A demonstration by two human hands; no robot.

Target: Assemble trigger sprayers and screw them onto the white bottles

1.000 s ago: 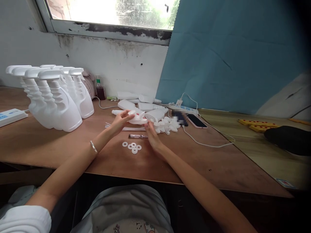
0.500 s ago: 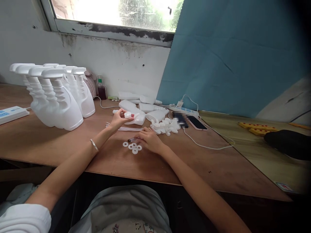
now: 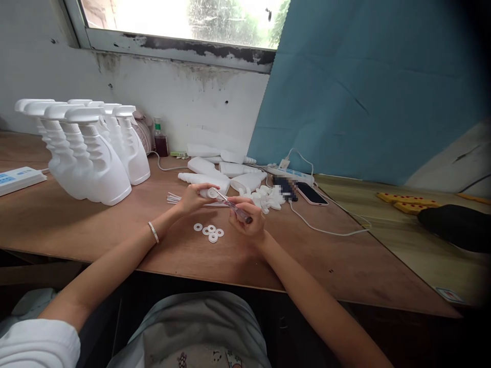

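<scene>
My left hand (image 3: 194, 198) is closed on a white spray-trigger cap (image 3: 209, 192), held just above the brown table (image 3: 95, 225). My right hand (image 3: 249, 219) grips a thin pen-like tool (image 3: 233, 206) whose tip points up-left and meets the cap. Several white ring washers (image 3: 209, 231) lie on the table below and between the hands. Thin white tubes (image 3: 174, 197) lie behind my left hand. A heap of white trigger parts (image 3: 266, 198) sits just beyond my right hand.
Several upright white spray bottles (image 3: 90, 153) stand at the left. Loose white bottles (image 3: 222, 168) lie at the back by the wall. A phone (image 3: 311, 193), a power strip (image 3: 17, 180), a white cable (image 3: 330, 225) and a small dark bottle (image 3: 160, 138) also rest on the table.
My right hand came down from the cap, picked the pen-like tool off the table and lifted it, tip against the cap. My left hand lowered the cap slightly.
</scene>
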